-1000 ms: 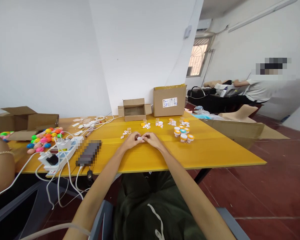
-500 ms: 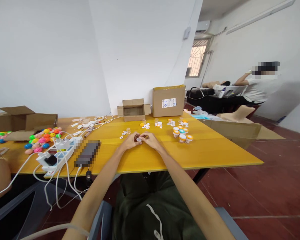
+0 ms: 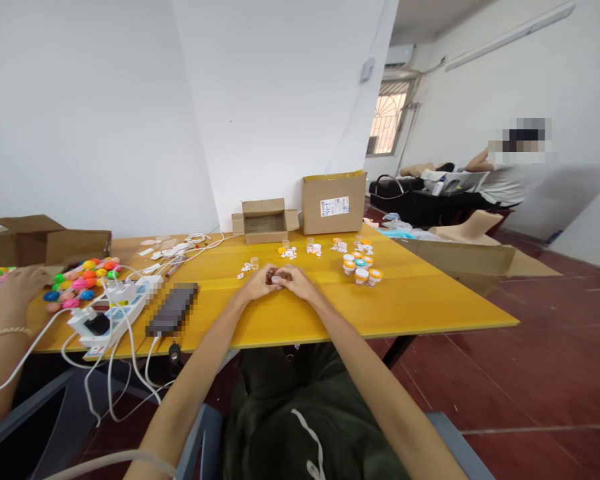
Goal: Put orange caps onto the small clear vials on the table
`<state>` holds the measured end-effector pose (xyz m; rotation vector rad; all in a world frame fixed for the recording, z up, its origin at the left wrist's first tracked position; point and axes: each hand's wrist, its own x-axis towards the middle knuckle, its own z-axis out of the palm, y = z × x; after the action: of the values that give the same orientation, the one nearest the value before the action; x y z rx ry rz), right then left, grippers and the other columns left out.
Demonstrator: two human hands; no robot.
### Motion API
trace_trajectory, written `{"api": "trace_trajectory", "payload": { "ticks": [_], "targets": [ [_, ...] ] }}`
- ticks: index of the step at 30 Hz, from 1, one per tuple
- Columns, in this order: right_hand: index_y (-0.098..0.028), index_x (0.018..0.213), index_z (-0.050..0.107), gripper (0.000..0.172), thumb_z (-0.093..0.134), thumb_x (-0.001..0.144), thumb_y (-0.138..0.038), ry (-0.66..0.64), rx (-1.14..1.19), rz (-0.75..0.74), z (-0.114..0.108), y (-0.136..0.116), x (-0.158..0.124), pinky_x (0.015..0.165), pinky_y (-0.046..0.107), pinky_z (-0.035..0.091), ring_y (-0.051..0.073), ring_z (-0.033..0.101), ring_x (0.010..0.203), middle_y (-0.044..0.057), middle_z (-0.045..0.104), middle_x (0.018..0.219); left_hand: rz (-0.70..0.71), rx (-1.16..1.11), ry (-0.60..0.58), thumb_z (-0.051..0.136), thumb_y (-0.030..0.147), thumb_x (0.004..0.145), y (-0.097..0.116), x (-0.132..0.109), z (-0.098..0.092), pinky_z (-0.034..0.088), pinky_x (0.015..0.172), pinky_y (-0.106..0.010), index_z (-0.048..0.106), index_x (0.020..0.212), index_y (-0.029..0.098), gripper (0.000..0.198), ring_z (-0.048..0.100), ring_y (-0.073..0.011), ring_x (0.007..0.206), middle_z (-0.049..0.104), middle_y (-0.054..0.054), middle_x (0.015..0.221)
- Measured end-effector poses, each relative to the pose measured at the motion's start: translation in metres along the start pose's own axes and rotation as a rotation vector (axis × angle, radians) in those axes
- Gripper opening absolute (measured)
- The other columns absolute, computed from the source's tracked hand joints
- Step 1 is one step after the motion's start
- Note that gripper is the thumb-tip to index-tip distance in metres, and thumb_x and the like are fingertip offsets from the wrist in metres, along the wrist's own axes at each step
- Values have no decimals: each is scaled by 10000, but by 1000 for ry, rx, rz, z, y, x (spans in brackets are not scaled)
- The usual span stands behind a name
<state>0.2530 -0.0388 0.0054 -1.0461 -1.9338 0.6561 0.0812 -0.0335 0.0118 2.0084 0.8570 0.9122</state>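
My left hand (image 3: pixel 258 285) and my right hand (image 3: pixel 294 283) meet over the middle of the yellow table (image 3: pixel 420 300), fingers curled together round a small pale object (image 3: pixel 277 279) that I cannot name. Just beyond my hands lie several small white pieces (image 3: pixel 246 269) and a tiny clear cup (image 3: pixel 254 262). Several small jars with orange, white and teal lids (image 3: pixel 361 269) stand to the right of my hands. More small white and orange bits (image 3: pixel 290 252) lie further back.
A white power strip (image 3: pixel 111 308) with cables and a dark phone (image 3: pixel 173 309) lie at left, near bright plastic balls (image 3: pixel 83 279). Another person's hand (image 3: pixel 20 285) reaches in at far left. Cardboard boxes (image 3: pixel 334 202) stand at the back. A person sits far right.
My hands have closed more tightly together, so the small pale object shows less. The other person's hand at the far left has moved onto the table.
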Motion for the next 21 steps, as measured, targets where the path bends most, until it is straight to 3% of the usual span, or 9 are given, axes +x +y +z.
{"api": "trace_trajectory", "payload": {
  "ticks": [9,14,21],
  "targets": [
    [-211,881,760,179,698,773,-339,0,59,-50,-1,8,1,770,313,504,191,641,787,30,698,841,24,-48,-18,755,267,736,-6,1,-2,513,874,-354,590,1078,185,388,643,-206,988,685,-58,1008],
    [-209,885,760,219,704,760,-380,35,180,-29,0,14,4,796,335,522,209,664,832,48,718,890,-22,-108,44,774,250,723,-9,3,-2,538,849,-347,580,1165,196,486,674,-190,912,677,-71,1071],
    [-203,837,749,217,749,695,-367,53,321,61,1,18,7,813,358,544,218,689,835,53,747,899,-140,-288,138,857,149,570,-12,7,0,567,831,-352,589,1131,191,623,684,-161,842,671,-67,1071]
  ]
}}
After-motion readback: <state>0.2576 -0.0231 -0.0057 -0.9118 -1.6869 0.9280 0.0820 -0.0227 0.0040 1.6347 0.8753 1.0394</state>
